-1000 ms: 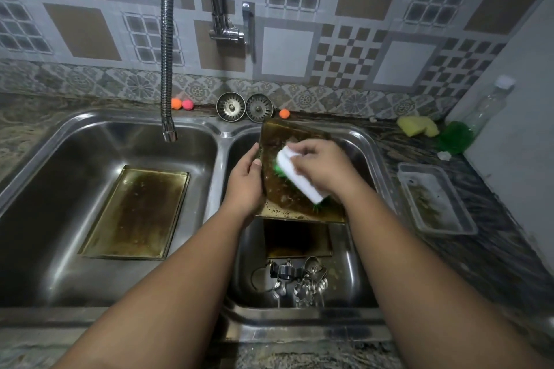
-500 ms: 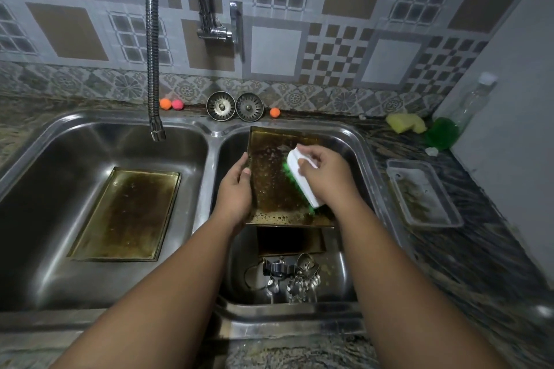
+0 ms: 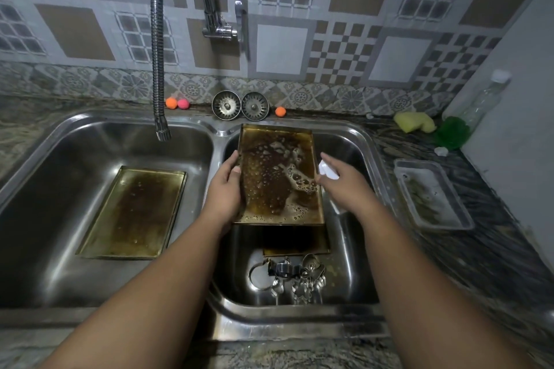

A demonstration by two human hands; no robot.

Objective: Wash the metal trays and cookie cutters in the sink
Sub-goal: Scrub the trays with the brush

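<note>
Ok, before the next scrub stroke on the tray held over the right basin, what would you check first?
1. Left hand grips the soapy brown metal tray by its left edge: ok.
2. Right hand holds the white scrub brush: ok.
3. Brush in contact with the tray: not ok, it sits beside the right edge.
4. Suds on the tray's surface: ok.
5. Metal cookie cutters out of the tray's way: ok, they lie at the near end of the right basin.
6. Flexible steel faucet spout ready to rinse: not ok, it hangs over the left basin and no water shows.
</note>
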